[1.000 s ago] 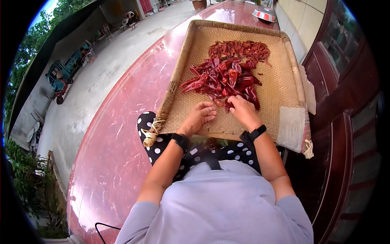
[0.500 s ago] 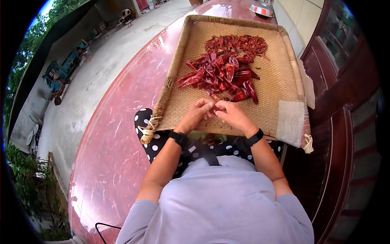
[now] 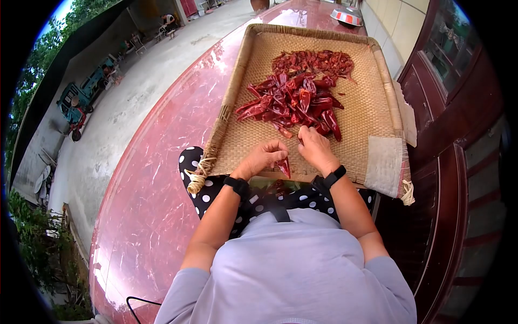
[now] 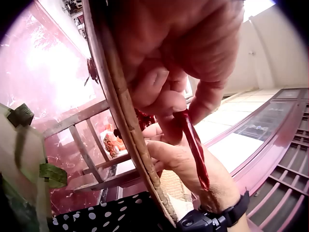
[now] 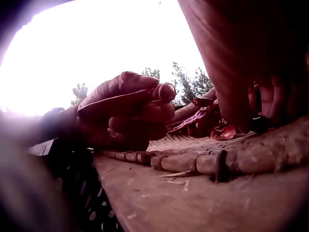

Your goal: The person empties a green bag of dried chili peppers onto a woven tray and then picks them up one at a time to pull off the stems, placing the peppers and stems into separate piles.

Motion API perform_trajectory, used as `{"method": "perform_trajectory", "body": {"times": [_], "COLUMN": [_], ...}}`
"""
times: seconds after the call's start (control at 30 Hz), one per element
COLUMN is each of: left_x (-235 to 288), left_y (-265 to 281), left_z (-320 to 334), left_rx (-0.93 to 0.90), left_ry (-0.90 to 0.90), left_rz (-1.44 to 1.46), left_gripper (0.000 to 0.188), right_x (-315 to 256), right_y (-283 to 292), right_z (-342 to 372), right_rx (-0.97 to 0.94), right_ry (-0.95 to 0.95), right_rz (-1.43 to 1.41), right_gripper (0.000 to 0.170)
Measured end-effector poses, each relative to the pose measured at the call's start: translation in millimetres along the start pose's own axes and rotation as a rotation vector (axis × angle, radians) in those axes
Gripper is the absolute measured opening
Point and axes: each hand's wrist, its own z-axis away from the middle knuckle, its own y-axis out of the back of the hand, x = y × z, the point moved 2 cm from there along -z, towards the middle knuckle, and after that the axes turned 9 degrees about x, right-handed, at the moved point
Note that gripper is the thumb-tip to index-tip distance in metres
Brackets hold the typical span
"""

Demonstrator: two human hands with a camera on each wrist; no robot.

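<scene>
Left hand [image 3: 265, 156] pinches one end of a chili [image 3: 285, 168] at the tray [image 3: 360, 121]'s near edge, right hand [image 3: 318, 150] by the pile [image 3: 294, 100], can't tell if its fingers grip; chili's probably light, slick, brittle, so hold gently by the thick end.

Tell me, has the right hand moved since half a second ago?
Yes: against the woven tray, the right hand has moved forward, toward the heap of dried red chilies.
</scene>
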Motion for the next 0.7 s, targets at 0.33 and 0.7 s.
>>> {"method": "perform_trajectory", "body": {"times": [0.33, 0.7], "left_x": [2.2, 0.3], "left_y": [-3.8, 1.0], "left_z": [1.8, 3.9], "left_rx": [0.073, 0.061], "left_ry": [-0.008, -0.039], "left_rz": [-0.064, 0.018], "left_gripper": [0.032, 0.024], "right_x": [-4.3, 0.8], "right_y": [18.7, 35.2], "right_z": [18.3, 19.4], "right_rx": [-0.038, 0.199], "right_ry": [-0.23, -0.105], "right_rz": [-0.634, -0.155], "right_gripper": [0.025, 0.027]}}
